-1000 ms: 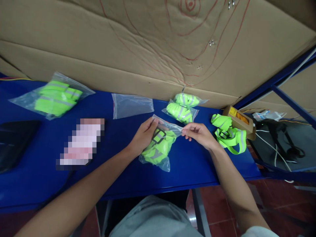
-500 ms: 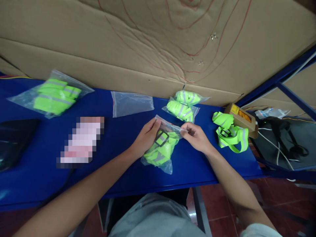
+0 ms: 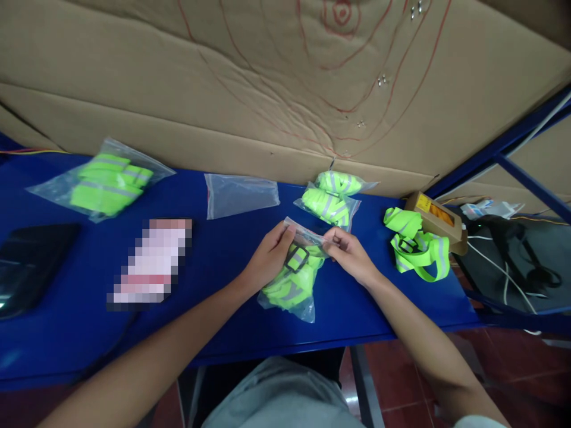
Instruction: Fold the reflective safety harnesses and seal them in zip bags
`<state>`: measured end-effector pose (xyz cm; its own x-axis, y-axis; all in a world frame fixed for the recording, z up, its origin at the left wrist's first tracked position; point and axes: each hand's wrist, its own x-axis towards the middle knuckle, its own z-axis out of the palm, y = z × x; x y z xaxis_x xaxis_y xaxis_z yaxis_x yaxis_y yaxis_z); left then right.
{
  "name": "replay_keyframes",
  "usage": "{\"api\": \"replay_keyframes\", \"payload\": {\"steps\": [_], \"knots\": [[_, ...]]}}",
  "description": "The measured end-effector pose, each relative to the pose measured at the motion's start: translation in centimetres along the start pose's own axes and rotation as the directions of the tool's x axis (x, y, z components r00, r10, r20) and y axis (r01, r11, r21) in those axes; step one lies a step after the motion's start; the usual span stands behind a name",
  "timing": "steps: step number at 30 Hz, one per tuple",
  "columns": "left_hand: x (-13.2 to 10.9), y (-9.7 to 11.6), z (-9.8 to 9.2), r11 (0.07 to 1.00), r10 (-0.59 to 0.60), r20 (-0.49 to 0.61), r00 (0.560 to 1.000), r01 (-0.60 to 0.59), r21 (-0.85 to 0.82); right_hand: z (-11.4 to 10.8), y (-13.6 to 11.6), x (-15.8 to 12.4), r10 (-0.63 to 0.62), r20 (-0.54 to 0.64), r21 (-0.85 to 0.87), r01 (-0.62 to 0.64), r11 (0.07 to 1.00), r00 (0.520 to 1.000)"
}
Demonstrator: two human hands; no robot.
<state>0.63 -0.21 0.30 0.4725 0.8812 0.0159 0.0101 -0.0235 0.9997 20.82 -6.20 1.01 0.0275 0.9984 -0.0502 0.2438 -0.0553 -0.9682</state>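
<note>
A clear zip bag (image 3: 307, 310) lies at the middle of the blue table, its mouth toward the back. Inside is a bundled neon-green reflective strap (image 3: 289, 288) with a black buckle (image 3: 297, 258). My left hand (image 3: 273, 252) pinches the left end of the bag's top edge, thumb on top. At the right end of that edge, my right hand (image 3: 348, 252) grips the plastic between thumb and curled fingers. The edge is stretched between both hands. Whether the seal is closed along its whole length I cannot tell.
Behind my hands lie an unfilled clear bag (image 3: 243, 196) and bagged green straps (image 3: 328, 205). A larger bag of straps (image 3: 107, 187) is at left, near a pixelated slab (image 3: 149, 261) and a black device (image 3: 35, 264). Rightward are a loose strap (image 3: 422, 252) and a small carton (image 3: 437, 220).
The right hand has shifted slightly left along the bag's top edge, nearer the left hand. The whole view has tilted a little; the bag stays in both hands.
</note>
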Motion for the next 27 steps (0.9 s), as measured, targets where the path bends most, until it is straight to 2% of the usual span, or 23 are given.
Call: {"api": "replay_keyframes", "payload": {"steps": [5,9,12,23,27], "knots": [[0.0,-0.4,0.2,0.997,0.022,0.008,1.000,-0.022,0.075,-0.1,0.0,0.2,-0.020,-0.002,0.021,0.020,1.000,1.000],[-0.1,-0.9,0.5,0.997,0.052,-0.011,0.999,-0.051,0.051,0.0,0.1,0.3,-0.001,-0.021,0.043,0.002,0.999,1.000],[-0.4,-0.8,0.7,0.995,0.074,0.016,0.997,-0.075,0.064,0.0,0.2,0.2,-0.002,-0.012,0.038,0.002,0.999,1.000],[-0.7,-0.9,1.0,0.990,0.025,0.086,0.996,-0.036,0.136,-0.2,-0.2,0.0,-0.018,0.071,-0.020,0.019,1.000,0.997],[-0.9,-0.7,1.2,0.987,0.006,0.094,0.996,-0.022,0.162,-0.2,-0.3,-0.1,-0.035,0.068,-0.043,0.038,0.998,0.997]]}}
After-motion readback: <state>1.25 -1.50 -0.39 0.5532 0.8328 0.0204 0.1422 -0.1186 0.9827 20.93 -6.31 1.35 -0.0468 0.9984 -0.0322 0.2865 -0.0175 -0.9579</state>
